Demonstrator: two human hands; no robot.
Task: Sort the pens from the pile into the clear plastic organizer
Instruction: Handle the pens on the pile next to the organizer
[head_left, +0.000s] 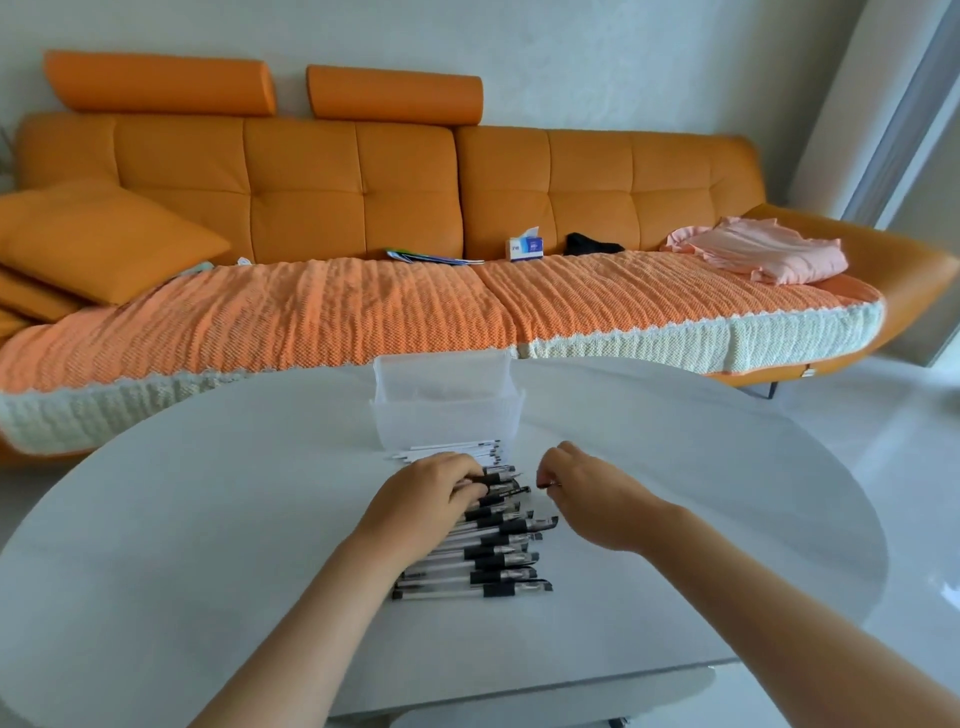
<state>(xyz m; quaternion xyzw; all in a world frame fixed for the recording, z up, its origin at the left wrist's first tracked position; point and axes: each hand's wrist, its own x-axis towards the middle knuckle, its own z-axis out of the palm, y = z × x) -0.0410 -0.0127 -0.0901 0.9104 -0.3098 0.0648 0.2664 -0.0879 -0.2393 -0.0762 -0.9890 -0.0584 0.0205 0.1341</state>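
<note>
Left hand (436, 486) is curled round a few pens (498, 552) at the pile's far end, right hand (576, 483) curled by their tips (we can't tell if it's holding anything), pens lying crosswise, clear organizer (447, 415) just beyond them on the worktop (208, 519).

Table (208, 519) in the foreground, sofa (363, 182) behind it. Organizer (447, 410) at the table's far middle; pens (488, 561) lying crosswise in a pile directly before it. Left hand (431, 493) on the pile's far end, right hand (582, 488) just right of it. On the sofa: cushion (104, 239) left, tissue box (525, 247) centre, folded garment (763, 252) right.
</note>
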